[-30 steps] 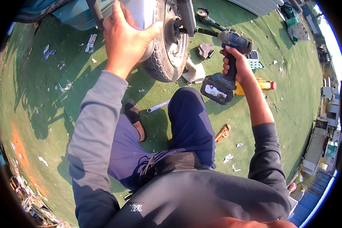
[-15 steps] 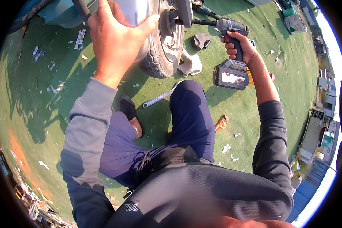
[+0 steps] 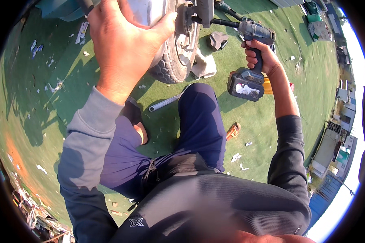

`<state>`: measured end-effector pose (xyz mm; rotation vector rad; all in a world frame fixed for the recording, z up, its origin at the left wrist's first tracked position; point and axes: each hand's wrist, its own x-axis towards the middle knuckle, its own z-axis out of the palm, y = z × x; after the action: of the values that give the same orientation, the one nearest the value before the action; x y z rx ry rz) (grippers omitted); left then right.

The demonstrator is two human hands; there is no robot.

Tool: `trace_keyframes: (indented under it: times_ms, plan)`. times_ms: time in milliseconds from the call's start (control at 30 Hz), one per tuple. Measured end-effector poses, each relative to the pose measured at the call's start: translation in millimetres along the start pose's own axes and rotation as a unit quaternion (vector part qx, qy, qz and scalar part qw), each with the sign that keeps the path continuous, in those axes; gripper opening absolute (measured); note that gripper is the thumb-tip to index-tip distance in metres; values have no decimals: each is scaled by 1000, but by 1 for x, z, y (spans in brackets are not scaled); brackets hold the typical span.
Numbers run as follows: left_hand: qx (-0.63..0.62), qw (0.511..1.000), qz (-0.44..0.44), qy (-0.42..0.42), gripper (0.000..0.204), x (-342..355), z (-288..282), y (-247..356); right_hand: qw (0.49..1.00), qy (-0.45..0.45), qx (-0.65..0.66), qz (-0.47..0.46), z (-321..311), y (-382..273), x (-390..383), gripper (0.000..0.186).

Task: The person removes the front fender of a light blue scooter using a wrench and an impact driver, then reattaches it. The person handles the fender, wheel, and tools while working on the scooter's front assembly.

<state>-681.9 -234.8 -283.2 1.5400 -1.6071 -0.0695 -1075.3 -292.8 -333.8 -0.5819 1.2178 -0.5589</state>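
Observation:
My left hand (image 3: 123, 50) is closed over a silver mudguard (image 3: 144, 12), its thumb stretched out toward the tyre (image 3: 168, 71) of a small wheel. Part of the fingers is hidden behind the mudguard. My right hand (image 3: 263, 56) grips the handle of a black cordless impact wrench (image 3: 256, 32), index finger at the trigger. A long dark socket shaft (image 3: 225, 23) runs left from the tool to the wheel's axle side, by a dark fork leg (image 3: 205, 12). How the socket sits on the axle is hard to make out.
A silver hand wrench (image 3: 164, 104) lies by my knee, and an orange-handled tool (image 3: 233, 131) lies to its right. Beyond the knee are a pale cloth (image 3: 205, 66) and a dark angular block (image 3: 219, 40). Another power tool (image 3: 228, 9) rests farther off. Litter dots the green ground.
The whole view has shifted slightly. My right hand and the impact wrench sit a little lower and farther right in the picture; both grips stay the same.

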Motion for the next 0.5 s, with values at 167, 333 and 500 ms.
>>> trace_keyframes:
  times_ms: [167, 333, 500]
  plan:
    - [8, 995, 58, 75, 101, -1, 6, 0, 997, -29, 49, 49, 4, -15, 1, 20]
    - [12, 1000, 4, 19, 108, -2, 2, 4, 996, -14, 45, 74, 4, -20, 3, 21]
    - [26, 995, 48, 78, 98, -3, 8, 3, 997, 1, 29, 70, 2, -20, 3, 21]
